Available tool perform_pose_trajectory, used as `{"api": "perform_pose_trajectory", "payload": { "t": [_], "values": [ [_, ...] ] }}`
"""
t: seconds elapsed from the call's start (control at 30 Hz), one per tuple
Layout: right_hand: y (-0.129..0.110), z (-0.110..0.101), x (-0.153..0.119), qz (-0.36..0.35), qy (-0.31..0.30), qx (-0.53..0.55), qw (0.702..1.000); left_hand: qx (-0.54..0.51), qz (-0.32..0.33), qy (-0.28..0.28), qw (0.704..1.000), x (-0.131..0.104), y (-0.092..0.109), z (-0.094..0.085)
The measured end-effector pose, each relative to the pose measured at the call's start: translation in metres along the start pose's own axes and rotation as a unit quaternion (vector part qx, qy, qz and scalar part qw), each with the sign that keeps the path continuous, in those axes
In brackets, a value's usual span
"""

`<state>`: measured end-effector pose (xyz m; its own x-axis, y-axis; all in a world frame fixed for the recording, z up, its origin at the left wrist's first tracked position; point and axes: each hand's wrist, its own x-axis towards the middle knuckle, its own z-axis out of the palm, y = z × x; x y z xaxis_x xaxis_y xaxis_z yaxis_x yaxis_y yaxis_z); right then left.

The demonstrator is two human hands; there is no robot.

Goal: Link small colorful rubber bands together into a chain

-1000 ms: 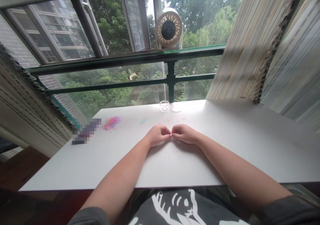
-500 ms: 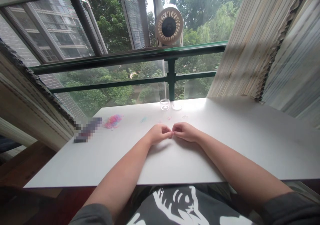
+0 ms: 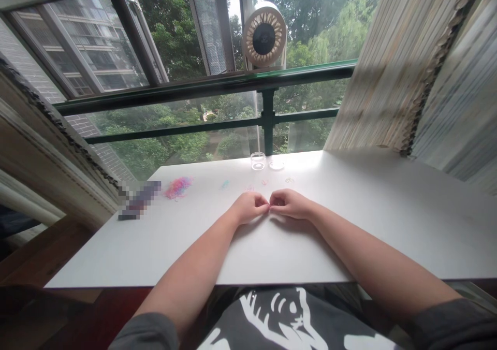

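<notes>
- White flat-topped desk [image 3: 155,251]: right end cut off.
- Dark purplish object [image 3: 140,200]: pixelated, unidentifiable.
- Pink-and-multicoloured tangled pile [image 3: 178,187]: individual pieces blurred.
- Bare left hand [image 3: 248,208], bare right hand [image 3: 292,204]: anything pinched, too small to tell.

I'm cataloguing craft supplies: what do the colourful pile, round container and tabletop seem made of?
Colourful pile: perhaps rubber or thread; thin bright strands, too small to tell.
Round container: glossy clear plastic or glass, with see-through walls.
Tabletop: smooth, probably laminate or painted board; evenly white, soft sheen.
</notes>
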<state>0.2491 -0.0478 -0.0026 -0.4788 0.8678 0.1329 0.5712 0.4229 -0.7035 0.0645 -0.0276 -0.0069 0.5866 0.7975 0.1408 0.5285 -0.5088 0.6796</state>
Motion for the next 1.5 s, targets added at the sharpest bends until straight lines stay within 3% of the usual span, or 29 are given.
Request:
{"api": "perform_pose_trajectory", "payload": {
  "t": [0.23,0.53,0.87,1.2,1.5],
  "values": [
    [0.001,0.001,0.0,0.001,0.006,0.015,1.0,0.012,-0.006,0.002,1.0,-0.001,0.005,-0.001],
    [0.004,0.0,0.001,0.005,0.005,0.032,0.999,0.062,-0.023,-0.026,0.997,-0.028,0.027,0.015],
    [0.004,-0.003,0.0,-0.012,-0.027,0.047,0.998,0.064,-0.07,0.07,0.993,-0.016,0.012,0.012],
    [0.003,-0.005,-0.001,-0.035,-0.048,0.036,0.998,0.033,-0.052,0.044,0.997,-0.019,0.012,0.012],
    [0.004,-0.004,-0.001,-0.017,-0.04,0.029,0.999,0.087,-0.069,0.027,0.993,-0.02,0.011,0.006]
  ]
}}
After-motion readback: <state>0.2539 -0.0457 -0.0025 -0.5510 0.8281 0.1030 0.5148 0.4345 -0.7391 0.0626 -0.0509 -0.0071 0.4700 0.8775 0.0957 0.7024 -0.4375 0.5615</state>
